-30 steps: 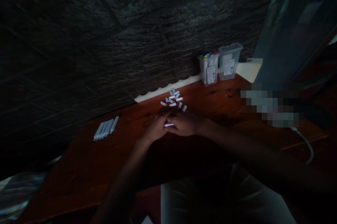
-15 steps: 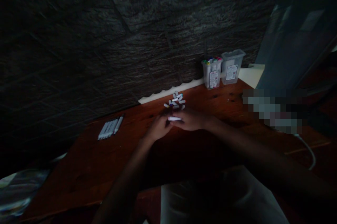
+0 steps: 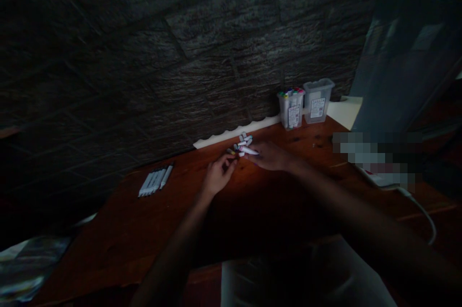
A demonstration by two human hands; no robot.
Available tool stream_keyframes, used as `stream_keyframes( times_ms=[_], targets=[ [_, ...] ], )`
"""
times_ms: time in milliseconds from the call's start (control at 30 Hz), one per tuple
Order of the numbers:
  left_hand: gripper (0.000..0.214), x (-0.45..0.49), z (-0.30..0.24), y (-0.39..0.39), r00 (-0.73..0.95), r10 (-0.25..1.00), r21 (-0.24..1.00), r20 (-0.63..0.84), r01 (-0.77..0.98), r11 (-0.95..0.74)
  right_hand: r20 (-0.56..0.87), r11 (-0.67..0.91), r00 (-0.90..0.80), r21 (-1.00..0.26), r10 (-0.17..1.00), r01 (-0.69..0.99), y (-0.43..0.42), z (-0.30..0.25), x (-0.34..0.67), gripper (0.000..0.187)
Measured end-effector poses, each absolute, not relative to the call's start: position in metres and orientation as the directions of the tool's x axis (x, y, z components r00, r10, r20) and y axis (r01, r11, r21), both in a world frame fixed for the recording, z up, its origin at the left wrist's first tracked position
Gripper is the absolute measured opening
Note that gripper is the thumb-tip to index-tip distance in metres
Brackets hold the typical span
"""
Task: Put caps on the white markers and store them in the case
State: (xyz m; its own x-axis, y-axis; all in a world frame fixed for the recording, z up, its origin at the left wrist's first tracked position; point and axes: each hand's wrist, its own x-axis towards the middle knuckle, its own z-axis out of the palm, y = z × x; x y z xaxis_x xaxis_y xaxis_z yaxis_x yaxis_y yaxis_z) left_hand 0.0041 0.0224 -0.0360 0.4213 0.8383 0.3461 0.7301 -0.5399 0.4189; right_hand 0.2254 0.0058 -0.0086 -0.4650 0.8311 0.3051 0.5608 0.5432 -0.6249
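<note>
On a dim reddish wooden table point(image 3: 119, 230), my right hand point(image 3: 270, 156) grips a white marker point(image 3: 249, 151) whose end pokes out toward the left. My left hand point(image 3: 217, 175) lies just left of it with fingers curled, pinching something small I cannot make out. Directly behind both hands sits a small pile of loose marker caps point(image 3: 242, 142) with coloured ends. A row of several white markers point(image 3: 156, 180) lies side by side further left on the table.
Two clear plastic tubs stand at the back right against the dark stone wall: one point(image 3: 290, 107) full of markers, the other point(image 3: 318, 100) looking empty. A white cable point(image 3: 418, 206) runs along the right. A pale sheet point(image 3: 288, 278) lies at the near edge.
Both hands have moved away from me toward the cap pile. They have come apart: the right hand carried the white marker back and right, and the left hand stays curled beside it.
</note>
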Motion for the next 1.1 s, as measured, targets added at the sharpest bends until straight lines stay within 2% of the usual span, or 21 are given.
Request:
stream_keyframes(
  times_ms=[167,333,467,667,867,1100],
  targets=[
    [0.035,-0.005,-0.035,0.03,0.147,0.863,0.475,0.484,0.784,-0.4,0.32,0.555,-0.462,-0.597,0.827,0.58,0.008,-0.012,0.228,0.034],
    [0.051,-0.008,-0.036,0.031,-0.023,0.763,0.473,0.646,0.797,-0.376,0.314,0.566,-0.481,-0.581,0.819,0.584,0.005,-0.019,0.22,0.036],
    [0.054,-0.004,-0.035,0.026,-0.026,0.745,0.419,0.667,0.839,-0.346,0.383,0.643,-0.535,-0.6,0.753,0.476,0.0,-0.022,0.212,0.038],
    [0.057,-0.003,-0.033,0.024,-0.017,0.694,0.376,0.72,0.85,-0.369,0.366,0.637,-0.529,-0.55,0.765,0.54,0.0,-0.023,0.211,0.034],
    [0.055,-0.001,-0.035,0.027,0.016,0.615,0.325,0.788,0.838,-0.439,0.397,0.664,-0.541,-0.55,0.742,0.506,0.0,-0.025,0.212,0.03],
    [0.059,-0.003,-0.034,0.026,-0.018,0.617,0.364,0.787,0.821,-0.439,0.373,0.675,-0.573,-0.525,0.73,0.519,-0.002,-0.027,0.205,0.026]
  ],
)
